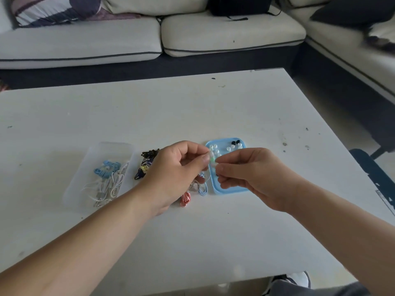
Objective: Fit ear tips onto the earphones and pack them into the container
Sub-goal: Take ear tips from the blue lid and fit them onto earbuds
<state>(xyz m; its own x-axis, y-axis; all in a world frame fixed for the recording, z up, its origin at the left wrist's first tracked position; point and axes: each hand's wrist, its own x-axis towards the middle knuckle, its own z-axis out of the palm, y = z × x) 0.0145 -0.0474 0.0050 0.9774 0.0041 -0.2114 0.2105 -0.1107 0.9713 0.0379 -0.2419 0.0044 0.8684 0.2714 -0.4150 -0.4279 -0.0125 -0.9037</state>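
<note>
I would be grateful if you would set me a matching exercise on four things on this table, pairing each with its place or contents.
Things:
1. clear container
2. blue tray
3. black earphones
4. red-and-white cable

Descriptions:
A. holds loose ear tips
B. lies on the table beneath the left hand
C. holds blue and white earphones
D. lies between the container and the left hand

Pairs: 1-C, 2-A, 3-D, 4-B.

Head view, looking down, near table (192, 107)
</note>
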